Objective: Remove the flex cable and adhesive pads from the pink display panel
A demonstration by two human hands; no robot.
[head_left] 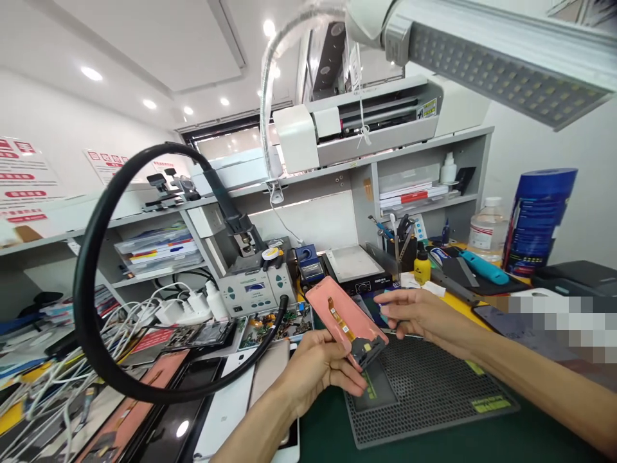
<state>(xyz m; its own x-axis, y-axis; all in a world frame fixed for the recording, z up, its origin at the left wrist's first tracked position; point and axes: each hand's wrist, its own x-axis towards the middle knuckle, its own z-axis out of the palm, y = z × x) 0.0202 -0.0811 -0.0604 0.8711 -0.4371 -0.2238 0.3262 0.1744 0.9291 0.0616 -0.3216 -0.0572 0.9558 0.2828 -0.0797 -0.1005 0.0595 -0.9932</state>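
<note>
A pink phone screen panel [344,312] with a gold flex cable and a dark part at its lower end is tilted above the bench. My left hand [321,366] grips its lower left edge, thumb on top and fingers beneath. Just right of the panel is my right hand [417,315], its thumb and fingers partly bent around a small bluish item too unclear to name. Below both hands lies a dark perforated mat [424,392] on the green bench surface.
A thick black hose [84,276] loops at the left, over several phones and a grey hot air station [253,289]. White cables tangle at far left. Behind stand a tool holder [402,247], a yellow bottle [422,267] and a blue canister [537,222]. A lamp [506,71] hangs overhead.
</note>
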